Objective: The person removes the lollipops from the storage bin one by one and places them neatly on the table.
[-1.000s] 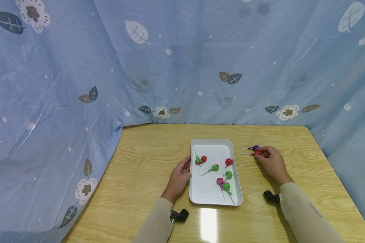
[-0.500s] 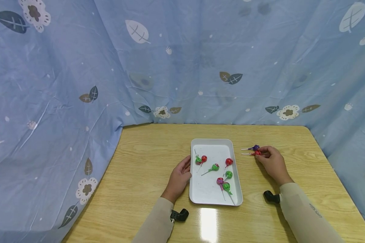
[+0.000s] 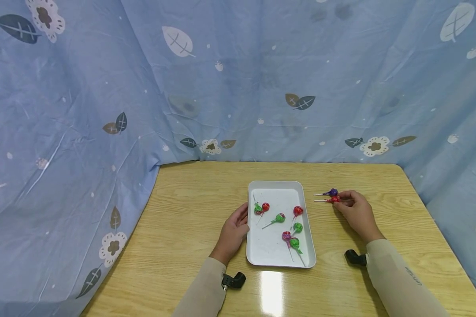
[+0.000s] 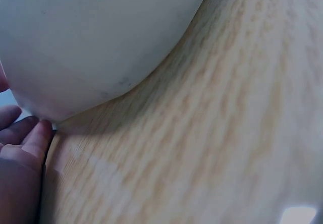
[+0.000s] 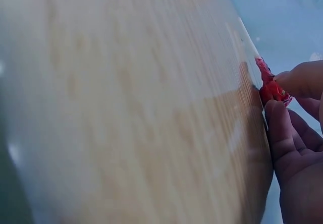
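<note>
A white rectangular tray (image 3: 262, 259) lies on the table, holding several lollipops in green, red and pink wrappers, among them a green lollipop (image 3: 280, 218) in the middle. Against the tray's left side rests my left hand (image 3: 232, 231), fingers along the outer wall and thumb at the rim. The left wrist view shows fingertips (image 4: 44, 127) touching the wall's lower corner. Right of the tray, my right hand (image 3: 356, 215) pinches a red lollipop (image 5: 272, 90) between thumb and fingers, its white stick pointing left. A purple lollipop (image 3: 333, 192) lies just beyond it, nearly parallel.
The wooden table (image 3: 198, 198) ends at a blue patterned curtain (image 3: 238, 88) behind and along both sides. Each forearm wears a small black wrist camera, such as the right wrist camera (image 3: 355, 257). Bare tabletop shows left of the tray.
My right hand has shifted very slightly to the right, baring a little more of the red and purple lollipops. The left hand and tray look unmoved.
</note>
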A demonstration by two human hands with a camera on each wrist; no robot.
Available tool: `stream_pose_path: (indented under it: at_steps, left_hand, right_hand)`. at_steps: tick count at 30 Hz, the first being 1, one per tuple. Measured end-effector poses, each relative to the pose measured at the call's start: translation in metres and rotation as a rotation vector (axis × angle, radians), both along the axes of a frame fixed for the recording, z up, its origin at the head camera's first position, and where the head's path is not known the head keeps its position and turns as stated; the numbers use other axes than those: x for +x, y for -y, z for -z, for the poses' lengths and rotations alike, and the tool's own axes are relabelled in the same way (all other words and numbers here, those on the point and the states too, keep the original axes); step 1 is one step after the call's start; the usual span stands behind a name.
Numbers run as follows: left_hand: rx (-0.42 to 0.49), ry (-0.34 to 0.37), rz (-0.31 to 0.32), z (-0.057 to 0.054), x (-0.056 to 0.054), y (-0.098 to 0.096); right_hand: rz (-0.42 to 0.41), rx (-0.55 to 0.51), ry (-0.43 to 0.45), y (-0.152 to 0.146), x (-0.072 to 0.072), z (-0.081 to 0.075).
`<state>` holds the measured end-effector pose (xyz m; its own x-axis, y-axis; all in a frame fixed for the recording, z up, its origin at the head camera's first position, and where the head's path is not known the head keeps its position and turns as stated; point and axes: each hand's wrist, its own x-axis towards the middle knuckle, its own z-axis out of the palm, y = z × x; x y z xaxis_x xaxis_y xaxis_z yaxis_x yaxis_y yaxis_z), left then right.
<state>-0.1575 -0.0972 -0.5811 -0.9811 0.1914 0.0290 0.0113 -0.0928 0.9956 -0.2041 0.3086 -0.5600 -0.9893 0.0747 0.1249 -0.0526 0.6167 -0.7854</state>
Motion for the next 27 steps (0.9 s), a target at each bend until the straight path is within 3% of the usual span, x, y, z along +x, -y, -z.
stream_pose_path:
  at_steps: [17, 27]
  left_hand:
    - [-0.016, 0.012, -0.004, -0.002, 0.0, 0.0]
    - [-0.015, 0.016, -0.002, -0.003, 0.0, 0.0]
  right_hand:
    - [-0.032, -0.075, 0.003, 0.003, 0.007, -0.014]
    - [-0.063, -0.116, -0.038, 0.013, 0.005, -0.022]
